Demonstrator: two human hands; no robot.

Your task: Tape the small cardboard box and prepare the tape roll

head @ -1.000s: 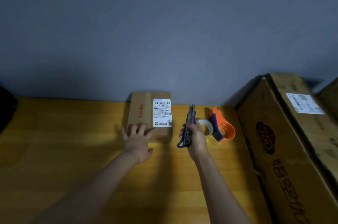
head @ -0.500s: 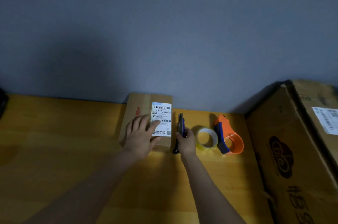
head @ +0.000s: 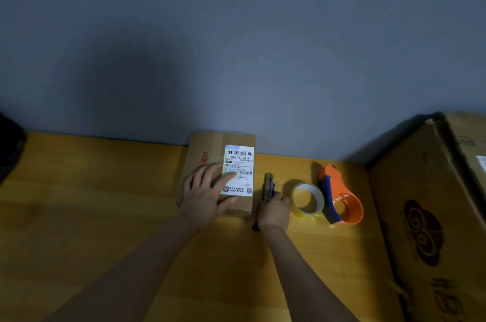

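Observation:
A small cardboard box [head: 210, 149] with a white shipping label lies against the wall on the wooden table [head: 92, 203]. My left hand [head: 207, 194] rests flat on the box's near half, fingers spread. My right hand [head: 274, 212] is closed around a blue-handled utility knife [head: 268, 185], held just to the right of the box and pointing toward the wall. A roll of clear yellowish tape [head: 307, 199] stands right of that hand. Beside the roll sits an orange and blue tape dispenser [head: 342, 195].
A large cardboard carton [head: 431, 216] with dark print fills the right side of the table. A dark object [head: 9, 145] sits at the far left edge. The grey wall runs along the back of the table.
My left hand slid forward onto the top of the box. My right hand brought the knife down from upright to low beside the box's right edge.

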